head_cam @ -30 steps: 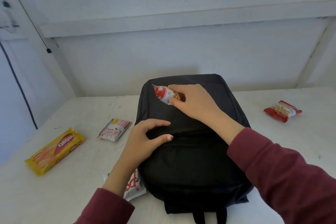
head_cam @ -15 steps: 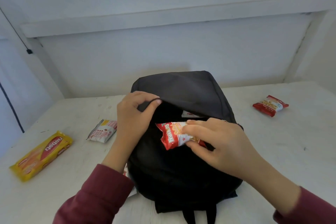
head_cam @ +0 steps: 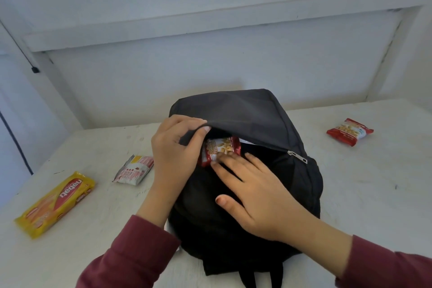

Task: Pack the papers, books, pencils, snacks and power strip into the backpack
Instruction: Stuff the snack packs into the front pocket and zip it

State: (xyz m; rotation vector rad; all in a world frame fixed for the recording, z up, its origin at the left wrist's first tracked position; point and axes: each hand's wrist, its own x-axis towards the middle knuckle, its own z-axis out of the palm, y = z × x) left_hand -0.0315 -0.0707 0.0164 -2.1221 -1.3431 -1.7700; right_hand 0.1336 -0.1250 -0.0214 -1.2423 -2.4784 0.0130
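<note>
— Tabletop (head_cam: 374,194), white and scuffed, runs across the whole view. What sits on it?

— Mostly a black backpack (head_cam: 245,110), lying in the middle with its top flap lifted and the zipper pull (head_cam: 297,156) resting at the right end of the opening.

— And the hands?

— The left hand (head_cam: 174,154) has its grip clamped on the flap's edge, thumb and fingers pinching the fabric and holding it up. The right hand (head_cam: 254,196) lies flat on the bag's front, fingers spread, its grip apart; the fingertips (head_cam: 218,163) press on a red peanut packet (head_cam: 221,150) that sits half inside the mouth of the opening, under the flap.

— Other snacks?

— A long yellow wafer pack (head_cam: 55,203) lies well to the left, near the tabletop's edge. A white and red wrapper (head_cam: 134,169) lies between it and the bag. A second red peanut packet (head_cam: 349,131) lies apart on the right. Something white shows deeper inside the bag; I cannot tell what.
</note>
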